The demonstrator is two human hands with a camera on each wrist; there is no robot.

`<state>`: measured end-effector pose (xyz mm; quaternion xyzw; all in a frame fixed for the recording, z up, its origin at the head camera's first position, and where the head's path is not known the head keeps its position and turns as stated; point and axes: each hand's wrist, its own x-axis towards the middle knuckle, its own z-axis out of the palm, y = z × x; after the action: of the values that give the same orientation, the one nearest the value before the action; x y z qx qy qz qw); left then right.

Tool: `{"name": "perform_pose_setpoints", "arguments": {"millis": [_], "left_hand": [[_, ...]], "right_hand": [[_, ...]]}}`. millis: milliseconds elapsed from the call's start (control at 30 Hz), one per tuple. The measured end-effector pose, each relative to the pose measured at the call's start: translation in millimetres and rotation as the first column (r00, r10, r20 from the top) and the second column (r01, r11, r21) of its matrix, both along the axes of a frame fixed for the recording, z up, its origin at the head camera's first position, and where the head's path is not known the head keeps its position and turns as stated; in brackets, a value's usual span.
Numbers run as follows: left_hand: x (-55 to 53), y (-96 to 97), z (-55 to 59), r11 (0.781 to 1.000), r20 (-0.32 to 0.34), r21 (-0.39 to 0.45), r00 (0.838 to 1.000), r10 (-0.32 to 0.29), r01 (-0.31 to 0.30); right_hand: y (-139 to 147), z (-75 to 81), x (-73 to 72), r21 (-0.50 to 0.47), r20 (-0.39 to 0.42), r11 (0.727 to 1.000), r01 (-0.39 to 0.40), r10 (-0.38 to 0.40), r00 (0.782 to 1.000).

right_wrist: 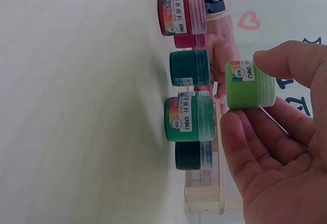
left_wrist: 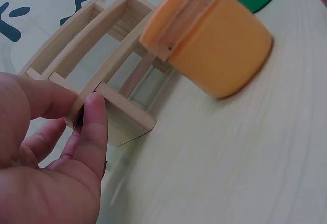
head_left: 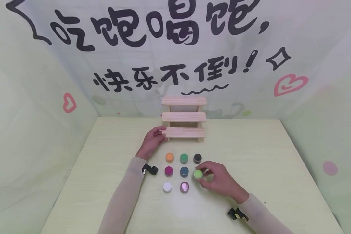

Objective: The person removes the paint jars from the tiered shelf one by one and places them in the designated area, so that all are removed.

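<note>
My right hand (head_left: 219, 180) pinches a small light green paint jar (right_wrist: 242, 85) between thumb and fingers, held off the table in the right wrist view. With thumb and fingers, my left hand (head_left: 152, 141) grips the left end of the lowest step of a three-step wooden display stand (head_left: 184, 132). In front of the stand, paint jars stand in rows: orange (head_left: 169, 158), green (head_left: 184, 158) and black (head_left: 197, 158) at the back; magenta (head_left: 168, 171) and dark teal (head_left: 184, 172) in the middle; white (head_left: 167, 187) and shiny pink (head_left: 184, 187) nearest me.
The pale wooden table (head_left: 90, 195) is enclosed by printed cloth walls (head_left: 318, 97) at the back and sides. The stand sits close to the back wall. A small black camera mount is strapped to each wrist.
</note>
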<state>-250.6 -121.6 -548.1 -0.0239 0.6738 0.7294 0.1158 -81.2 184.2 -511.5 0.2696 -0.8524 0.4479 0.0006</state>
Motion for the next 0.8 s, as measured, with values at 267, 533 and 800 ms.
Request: {"name": "perform_pose_setpoints", "arguments": {"millis": [267, 533, 800], "left_hand": [[0.4, 1.0, 1.3, 1.0, 0.014, 0.017, 1.0, 0.002, -0.002], [0.0, 1.1, 1.4, 1.0, 0.016, 0.01, 1.0, 0.005, -0.006], [0.1, 0.8, 2.2, 1.0, 0.016, 0.013, 1.0, 0.003, -0.003]], "right_hand": [[5, -7.9, 11.0, 0.012, -0.02, 0.997, -0.071, 0.072, 0.997], [11, -11.2, 16.2, 0.064, 0.061, 0.993, -0.1, 0.096, 0.994], [14, -13.9, 18.2, 0.112, 0.086, 0.986, -0.12, 0.111, 0.99]]}}
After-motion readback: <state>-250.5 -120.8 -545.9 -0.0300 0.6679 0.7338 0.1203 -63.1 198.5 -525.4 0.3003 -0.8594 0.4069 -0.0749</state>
